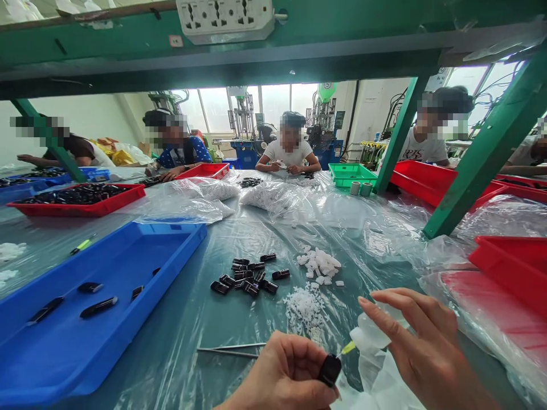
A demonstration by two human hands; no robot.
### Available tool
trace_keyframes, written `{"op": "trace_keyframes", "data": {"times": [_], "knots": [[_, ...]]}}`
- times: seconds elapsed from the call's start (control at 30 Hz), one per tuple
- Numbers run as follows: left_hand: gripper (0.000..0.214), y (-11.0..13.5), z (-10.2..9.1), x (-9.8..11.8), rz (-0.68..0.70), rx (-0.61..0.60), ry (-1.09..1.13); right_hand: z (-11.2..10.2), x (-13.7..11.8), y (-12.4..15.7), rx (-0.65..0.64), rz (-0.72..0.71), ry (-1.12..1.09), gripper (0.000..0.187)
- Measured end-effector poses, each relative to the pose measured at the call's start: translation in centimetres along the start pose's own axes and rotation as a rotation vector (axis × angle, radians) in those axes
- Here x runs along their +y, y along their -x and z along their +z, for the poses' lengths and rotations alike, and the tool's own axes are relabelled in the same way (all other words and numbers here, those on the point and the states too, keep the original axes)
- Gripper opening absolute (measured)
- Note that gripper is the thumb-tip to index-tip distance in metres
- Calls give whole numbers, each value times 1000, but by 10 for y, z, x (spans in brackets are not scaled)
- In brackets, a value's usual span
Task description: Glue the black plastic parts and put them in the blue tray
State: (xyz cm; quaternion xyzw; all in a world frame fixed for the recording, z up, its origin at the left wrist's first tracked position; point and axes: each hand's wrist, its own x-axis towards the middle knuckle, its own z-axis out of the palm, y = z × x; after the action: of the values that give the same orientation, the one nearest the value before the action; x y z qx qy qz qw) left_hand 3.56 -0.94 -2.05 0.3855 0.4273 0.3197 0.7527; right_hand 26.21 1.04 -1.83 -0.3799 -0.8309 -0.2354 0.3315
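In the head view my left hand pinches a small glossy black plastic piece between thumb and fingers. My right hand is just right of it, fingers long and bent around a translucent whitish squeeze bottle that it partly hides. The bottle's yellow needle tip points at the black piece's upper edge; whether they touch I cannot tell. Beneath lies crumpled white tissue. Metal tweezers lie left of my left hand. Beyond are a cluster of black pieces and two piles of white bits.
A long blue tray with a few black pieces stands on the left. Red trays stand on the right. Green slanted posts hold a shelf overhead. Several people work across the plastic-covered table.
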Motion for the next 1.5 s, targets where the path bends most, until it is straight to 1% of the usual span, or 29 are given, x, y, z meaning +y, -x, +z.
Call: {"op": "trace_keyframes", "data": {"times": [0.13, 0.27, 0.43, 0.5, 0.57, 0.63, 0.83, 1.03, 1.23, 1.43, 1.5], "knots": [[18, 1, 2, 1, -22, 24, -33, -4, 1, 2, -13, -52, 62, 48], [18, 1, 1, 3, -33, -8, -50, -8, -1, 3, -35, -88, 79, 46], [23, 2, 1, 7, -67, -18, -54, -10, -1, 4, -48, -82, 77, 53], [24, 3, 1, 9, -83, -39, -62, -10, -3, 4, -24, -25, 30, 48], [24, 4, 0, 11, -95, -68, -74, -11, -7, 3, 12, 75, -48, 37], [25, 5, 0, 12, -98, -89, -86, -12, -12, 3, 32, 144, -106, 29], [26, 4, -1, 13, -98, -110, -97, -10, -20, -1, 55, 189, -135, 28], [25, 5, -5, 10, -98, -113, -99, -12, -16, -1, 15, 138, -98, 33], [24, 7, -4, 12, -94, -116, -93, -12, -8, 5, -44, 34, -26, 39], [24, 7, -5, 15, -86, -124, -86, -9, -7, 6, -32, 62, -34, 37], [23, 7, -6, 15, -82, -130, -93, -9, -6, 4, -27, 40, -35, 36]]}}
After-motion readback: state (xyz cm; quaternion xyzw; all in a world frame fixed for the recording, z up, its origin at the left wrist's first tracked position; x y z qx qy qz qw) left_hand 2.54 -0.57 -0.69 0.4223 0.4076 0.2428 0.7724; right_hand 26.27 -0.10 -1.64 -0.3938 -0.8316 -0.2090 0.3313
